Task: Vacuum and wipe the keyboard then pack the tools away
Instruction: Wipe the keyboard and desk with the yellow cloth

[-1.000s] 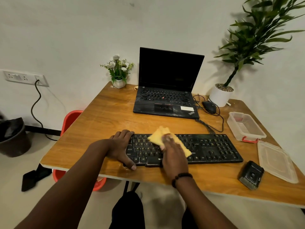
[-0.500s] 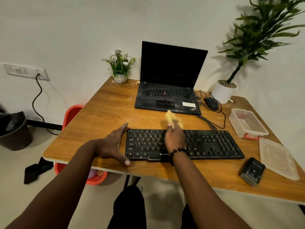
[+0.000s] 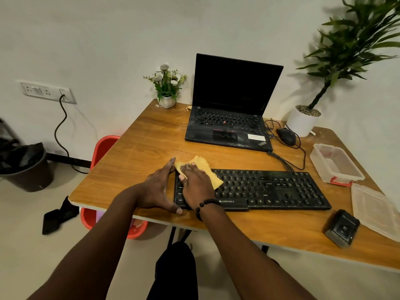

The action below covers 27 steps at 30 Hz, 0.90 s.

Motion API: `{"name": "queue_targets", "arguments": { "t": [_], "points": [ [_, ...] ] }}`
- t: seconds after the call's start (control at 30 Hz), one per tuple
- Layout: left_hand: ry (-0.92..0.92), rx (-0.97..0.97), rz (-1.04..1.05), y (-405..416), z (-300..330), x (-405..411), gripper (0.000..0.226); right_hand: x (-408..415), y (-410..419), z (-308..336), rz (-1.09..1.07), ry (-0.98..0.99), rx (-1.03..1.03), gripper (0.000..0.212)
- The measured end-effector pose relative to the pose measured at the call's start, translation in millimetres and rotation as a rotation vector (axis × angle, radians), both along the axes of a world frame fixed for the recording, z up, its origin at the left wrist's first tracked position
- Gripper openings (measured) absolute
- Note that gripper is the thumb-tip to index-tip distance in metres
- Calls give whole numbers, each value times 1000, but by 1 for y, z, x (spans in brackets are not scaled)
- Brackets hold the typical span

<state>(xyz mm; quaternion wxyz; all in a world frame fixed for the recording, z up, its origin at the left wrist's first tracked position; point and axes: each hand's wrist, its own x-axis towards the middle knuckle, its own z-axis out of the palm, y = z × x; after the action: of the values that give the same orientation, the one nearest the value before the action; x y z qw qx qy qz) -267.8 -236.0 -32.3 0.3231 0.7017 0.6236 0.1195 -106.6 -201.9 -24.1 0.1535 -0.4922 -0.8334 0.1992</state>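
Bin (image 3: 26, 167): dark, on the floor, cut off at the left edge; black bag inside.
Left hand (image 3: 159, 188): fingers straight, thumb spread, braced against the left end of the black Zebronics keyboard (image 3: 259, 189).
Right hand (image 3: 195, 182): flat, fingers straight, pressing the yellow cloth (image 3: 207, 167) onto the keyboard's left keys, hiding them.
Handheld vacuum (image 3: 342, 228): near the table's (image 3: 140, 152) front edge, detail unclear.
Plastic container (image 3: 336, 163): open, contents unclear; lid (image 3: 374, 210) lying beside it.
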Motion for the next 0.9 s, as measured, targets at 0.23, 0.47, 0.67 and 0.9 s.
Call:
{"name": "queue_targets", "arguments": {
  "t": [0.23,0.47,0.67,0.9],
  "points": [
    [-30,30,-1,-1,2,2,146,10,-23,-6,336,-54,120,41],
    [-65,82,-16,-3,-3,-4,144,33,-37,-10,465,-7,146,36],
    [-53,96,-33,-3,-6,-6,145,55,-47,-26,465,-33,311,52],
    [-53,59,-1,-4,-5,-6,146,89,-69,-40,351,-110,440,66]
  ]
}}
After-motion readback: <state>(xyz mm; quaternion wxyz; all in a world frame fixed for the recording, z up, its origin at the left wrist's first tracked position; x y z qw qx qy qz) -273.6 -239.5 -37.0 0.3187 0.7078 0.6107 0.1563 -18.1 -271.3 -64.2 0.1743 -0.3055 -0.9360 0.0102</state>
